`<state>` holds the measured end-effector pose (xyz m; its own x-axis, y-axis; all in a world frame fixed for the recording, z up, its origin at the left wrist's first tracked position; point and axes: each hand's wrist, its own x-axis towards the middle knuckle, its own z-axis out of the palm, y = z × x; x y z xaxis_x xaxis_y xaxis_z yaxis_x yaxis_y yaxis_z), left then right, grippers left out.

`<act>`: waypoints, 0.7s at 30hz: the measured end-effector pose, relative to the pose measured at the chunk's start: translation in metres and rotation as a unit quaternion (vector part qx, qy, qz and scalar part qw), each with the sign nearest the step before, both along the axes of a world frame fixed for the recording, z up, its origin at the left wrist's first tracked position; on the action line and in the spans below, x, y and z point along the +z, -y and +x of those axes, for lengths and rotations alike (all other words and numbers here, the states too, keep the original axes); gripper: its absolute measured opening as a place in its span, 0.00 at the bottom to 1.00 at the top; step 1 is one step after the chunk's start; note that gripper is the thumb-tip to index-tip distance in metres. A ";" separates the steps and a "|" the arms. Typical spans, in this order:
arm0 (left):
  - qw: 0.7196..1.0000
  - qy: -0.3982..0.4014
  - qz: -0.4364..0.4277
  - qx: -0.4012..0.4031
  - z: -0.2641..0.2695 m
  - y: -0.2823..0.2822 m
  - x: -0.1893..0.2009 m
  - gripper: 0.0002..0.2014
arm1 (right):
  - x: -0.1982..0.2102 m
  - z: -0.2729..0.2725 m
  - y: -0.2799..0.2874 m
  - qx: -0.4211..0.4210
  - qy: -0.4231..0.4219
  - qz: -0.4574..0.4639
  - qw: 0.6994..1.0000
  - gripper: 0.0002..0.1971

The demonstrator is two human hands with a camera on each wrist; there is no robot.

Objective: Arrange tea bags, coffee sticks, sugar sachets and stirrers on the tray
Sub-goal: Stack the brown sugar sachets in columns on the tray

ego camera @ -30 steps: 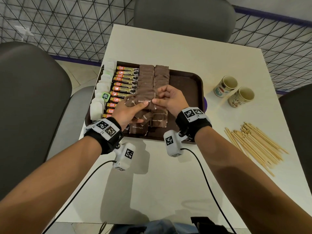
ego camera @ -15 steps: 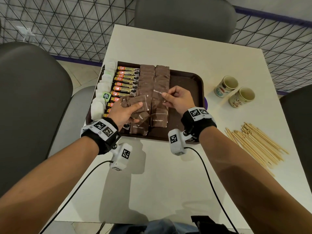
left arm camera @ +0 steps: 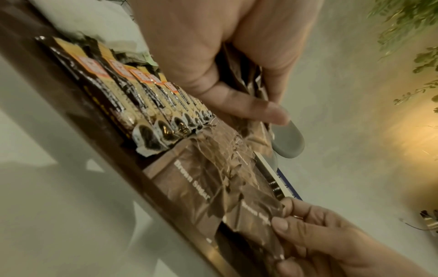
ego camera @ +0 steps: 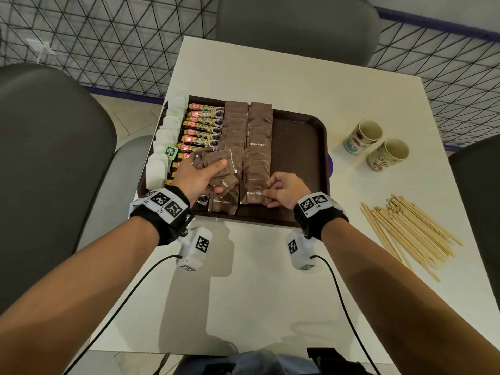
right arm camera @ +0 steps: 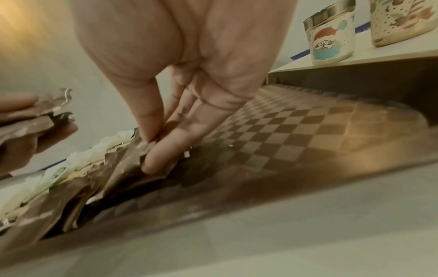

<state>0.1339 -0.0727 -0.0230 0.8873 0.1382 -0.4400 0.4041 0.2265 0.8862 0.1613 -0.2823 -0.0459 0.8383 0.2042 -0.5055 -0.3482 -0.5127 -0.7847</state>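
Note:
A dark brown tray [ego camera: 300,147] holds white tea bags [ego camera: 162,142] along its left edge, a column of coffee sticks [ego camera: 203,125], and two columns of brown sugar sachets [ego camera: 258,136]. My left hand [ego camera: 200,177] grips a bundle of brown sugar sachets [ego camera: 219,161] above the tray's near left part; the same bundle [left arm camera: 251,82] shows in the left wrist view. My right hand [ego camera: 281,192] pinches the nearest sachet of the right column [ego camera: 253,194] by its right edge, low on the tray. Thumb and fingers [right arm camera: 161,150] clamp that sachet [right arm camera: 132,165].
Wooden stirrers [ego camera: 408,231] lie in a loose pile on the white table [ego camera: 270,293] right of the tray. Two patterned cups [ego camera: 362,135] [ego camera: 387,154] stand at the back right. The tray's right third is bare. Grey chairs surround the table.
My right hand has moved toward me, from the middle of the right sachet column down to its near end, with a sachet. The left hand kept its bundle and barely shifted.

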 end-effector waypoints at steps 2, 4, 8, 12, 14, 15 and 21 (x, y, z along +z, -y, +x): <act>1.000 0.004 0.007 -0.008 0.000 0.000 0.000 0.13 | -0.002 -0.002 0.000 0.009 -0.002 -0.023 1.000 0.10; 1.000 0.009 0.015 -0.016 0.000 0.001 0.000 0.12 | -0.002 -0.003 0.000 0.014 0.001 -0.045 0.999 0.10; 1.000 0.013 0.013 -0.021 -0.001 0.002 0.000 0.13 | 0.003 -0.005 0.001 0.018 0.001 -0.076 0.997 0.07; 1.000 0.008 0.010 -0.019 -0.001 0.002 -0.002 0.16 | 0.007 -0.006 0.002 0.017 0.001 -0.088 0.996 0.05; 1.000 0.008 0.010 -0.015 -0.001 0.003 -0.002 0.15 | 0.005 -0.006 0.002 0.006 -0.003 -0.092 0.996 0.06; 1.000 0.007 0.009 -0.013 -0.002 0.003 -0.002 0.15 | 0.004 -0.007 0.003 -0.002 -0.005 -0.090 0.996 0.06; 1.000 0.002 0.007 -0.010 -0.001 0.004 -0.001 0.17 | -0.001 -0.006 0.000 -0.054 -0.029 -0.049 0.997 0.10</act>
<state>0.1327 -0.0769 -0.0243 0.8918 0.1259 -0.4345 0.4052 0.2051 0.8909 0.1551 -0.2825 -0.0467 0.8215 0.0624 -0.5668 -0.4485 -0.5431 -0.7098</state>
